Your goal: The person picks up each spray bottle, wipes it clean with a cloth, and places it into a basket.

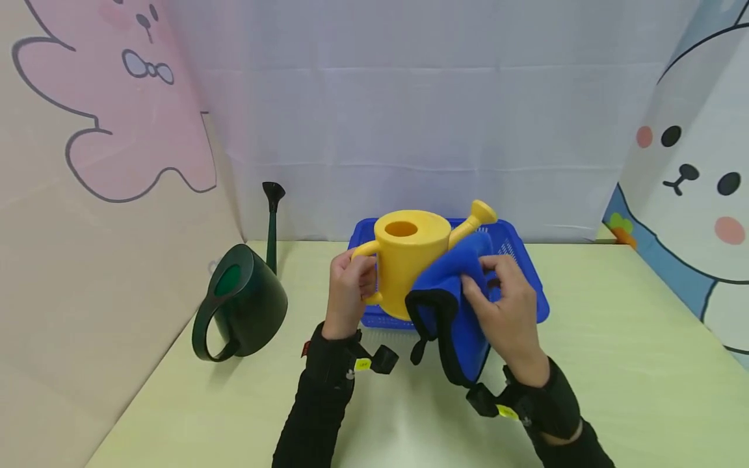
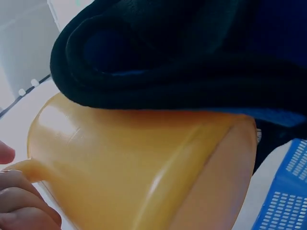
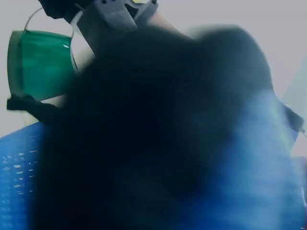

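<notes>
A yellow toy watering can (image 1: 398, 270) is tilted slightly, its spout to the right, overlapping the blue basket in the head view. My left hand (image 1: 349, 286) grips its handle on the left side. With thumb and fingers, my right hand (image 1: 508, 312) holds a blue cloth with black edging (image 1: 453, 276) against the can's right side, below the spout. The cloth hangs in folds, a small black loop dangling from its edge. In the left wrist view, the black-edged cloth (image 2: 192, 91) covers the upper part of the can's body (image 2: 120, 158). Dark, blurred cloth (image 3: 144, 143) fills most of the right wrist view.
A blue perforated basket (image 1: 541, 302) sits behind the hands on the pale yellow-green table (image 1: 620, 364). At the left stands a dark green watering can (image 1: 257, 315) with a long upright spout. White cloth (image 1: 409, 130) hangs behind the table, with printed cartoon panels at both sides.
</notes>
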`<state>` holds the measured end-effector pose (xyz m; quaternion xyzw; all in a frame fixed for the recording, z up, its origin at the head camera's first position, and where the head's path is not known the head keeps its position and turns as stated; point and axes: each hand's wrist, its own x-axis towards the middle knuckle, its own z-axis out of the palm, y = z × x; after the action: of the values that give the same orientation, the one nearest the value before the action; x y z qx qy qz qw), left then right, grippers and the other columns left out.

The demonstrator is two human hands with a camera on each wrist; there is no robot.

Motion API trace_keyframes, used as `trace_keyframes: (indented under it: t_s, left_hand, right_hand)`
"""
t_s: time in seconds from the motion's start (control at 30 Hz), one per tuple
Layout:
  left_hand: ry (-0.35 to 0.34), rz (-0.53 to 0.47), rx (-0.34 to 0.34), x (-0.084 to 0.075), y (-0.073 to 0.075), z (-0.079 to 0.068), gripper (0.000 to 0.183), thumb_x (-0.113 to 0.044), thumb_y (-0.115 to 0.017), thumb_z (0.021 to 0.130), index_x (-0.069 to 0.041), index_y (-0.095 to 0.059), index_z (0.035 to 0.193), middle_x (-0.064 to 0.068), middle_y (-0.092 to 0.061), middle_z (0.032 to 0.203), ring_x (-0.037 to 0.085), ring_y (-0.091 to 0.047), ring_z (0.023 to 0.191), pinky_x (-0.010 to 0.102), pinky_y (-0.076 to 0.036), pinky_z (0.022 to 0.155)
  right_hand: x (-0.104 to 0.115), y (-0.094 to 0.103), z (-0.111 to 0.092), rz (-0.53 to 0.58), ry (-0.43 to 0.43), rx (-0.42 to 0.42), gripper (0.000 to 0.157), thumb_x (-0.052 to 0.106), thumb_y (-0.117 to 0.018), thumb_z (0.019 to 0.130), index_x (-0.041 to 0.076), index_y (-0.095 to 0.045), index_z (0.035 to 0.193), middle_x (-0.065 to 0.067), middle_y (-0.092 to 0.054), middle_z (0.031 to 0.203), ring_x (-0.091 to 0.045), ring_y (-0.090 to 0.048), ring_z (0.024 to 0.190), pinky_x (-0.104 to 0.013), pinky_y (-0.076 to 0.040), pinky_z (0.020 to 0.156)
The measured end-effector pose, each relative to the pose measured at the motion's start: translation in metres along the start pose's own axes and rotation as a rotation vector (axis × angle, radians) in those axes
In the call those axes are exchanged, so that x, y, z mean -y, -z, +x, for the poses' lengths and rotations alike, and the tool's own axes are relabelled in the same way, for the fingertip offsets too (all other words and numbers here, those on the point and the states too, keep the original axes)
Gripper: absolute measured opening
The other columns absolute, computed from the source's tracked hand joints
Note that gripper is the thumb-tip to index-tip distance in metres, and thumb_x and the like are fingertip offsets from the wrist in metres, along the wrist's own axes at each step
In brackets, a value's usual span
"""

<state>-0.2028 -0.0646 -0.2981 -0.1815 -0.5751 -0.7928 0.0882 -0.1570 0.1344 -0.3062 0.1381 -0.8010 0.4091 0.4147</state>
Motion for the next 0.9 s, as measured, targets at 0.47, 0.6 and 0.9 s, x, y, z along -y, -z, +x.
trace_keyframes:
  t_s: [0.47, 0.6, 0.9]
  left_hand:
    - [0.191, -0.139, -0.028, 0.002, -0.001, 0.002, 0.031, -0.015, -0.036, 0.08, -0.016, -0.025, 0.051, -0.01, -0.028, 0.042, 0.011, -0.022, 0.036, 0.022, -0.018, 0.037]
    - [0.255, -0.225, -0.02, 0.002, 0.002, 0.006, 0.033, -0.016, -0.036, 0.081, -0.018, -0.024, 0.05, -0.011, -0.027, 0.04, 0.008, -0.022, 0.034, 0.02, -0.016, 0.035]
    - [0.33, -0.328, 0.109, 0.008, 0.007, 0.011, 0.035, -0.014, -0.031, 0.082, -0.017, -0.023, 0.048, -0.01, -0.027, 0.037, 0.005, -0.024, 0.03, 0.017, -0.017, 0.032]
  right_hand:
    - [0.006, -0.024, -0.005, 0.279, -0.164, -0.036, 0.037, 0.011, -0.054, 0.082, -0.001, -0.049, 0.117, -0.013, -0.052, 0.125, -0.015, -0.05, 0.109, -0.029, -0.042, 0.093]
    - [0.004, -0.027, -0.009, 0.249, -0.032, 0.083, 0.061, 0.014, -0.059, 0.078, 0.006, -0.035, 0.134, -0.014, -0.039, 0.138, -0.023, -0.043, 0.118, -0.053, -0.038, 0.094]
    - [0.002, -0.042, -0.017, 0.005, 0.238, 0.089, 0.091, 0.056, -0.047, 0.079, 0.002, -0.009, 0.141, -0.019, -0.005, 0.15, -0.036, 0.001, 0.134, -0.062, -0.004, 0.105]
